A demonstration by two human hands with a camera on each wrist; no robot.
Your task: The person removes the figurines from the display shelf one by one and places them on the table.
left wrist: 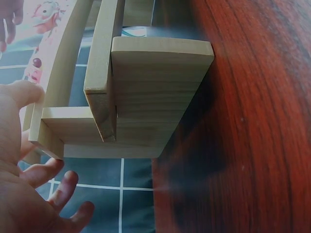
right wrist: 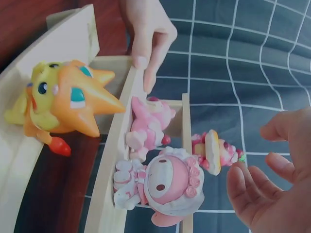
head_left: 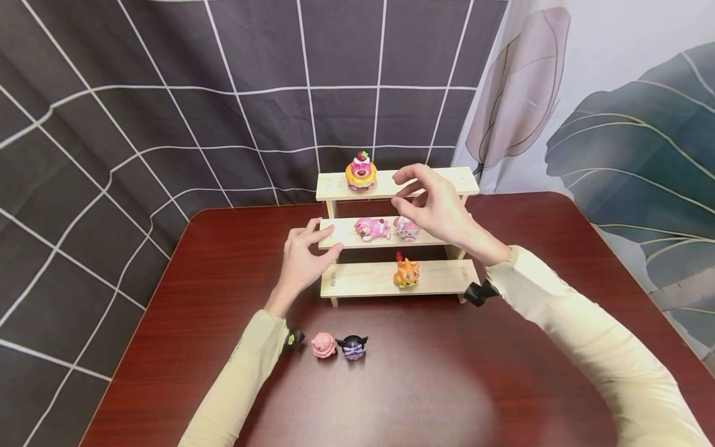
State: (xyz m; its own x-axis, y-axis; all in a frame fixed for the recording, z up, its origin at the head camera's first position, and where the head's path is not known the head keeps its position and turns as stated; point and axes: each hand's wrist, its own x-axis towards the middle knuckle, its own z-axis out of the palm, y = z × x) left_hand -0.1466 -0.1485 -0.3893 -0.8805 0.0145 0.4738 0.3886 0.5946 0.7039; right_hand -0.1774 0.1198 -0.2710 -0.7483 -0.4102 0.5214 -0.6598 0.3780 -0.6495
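My left hand [head_left: 304,256] grips the left end of the middle tier of a wooden three-tier display stand [head_left: 399,284], thumb at the front edge. My right hand [head_left: 438,208] hovers over the stand's right half, fingers loosely bent, thumb apart, nothing between them. Below it on the middle tier sits a pink-and-white hooded figurine [right wrist: 167,182], partly hidden in the head view. Left of that lies a pink bear figurine [head_left: 372,228]. An orange-and-yellow figurine [head_left: 406,273] with a red-tipped tail stands on the bottom tier. On the top tier sits a bear figurine in a yellow ring [head_left: 361,172].
In front of the stand, a round pink figurine [head_left: 323,345] and a black-and-purple figurine [head_left: 353,347] stand side by side on the dark red table [head_left: 424,372]. A grey checked curtain [head_left: 268,118] hangs behind, with a leaf-patterned white curtain [head_left: 614,143] at the right.
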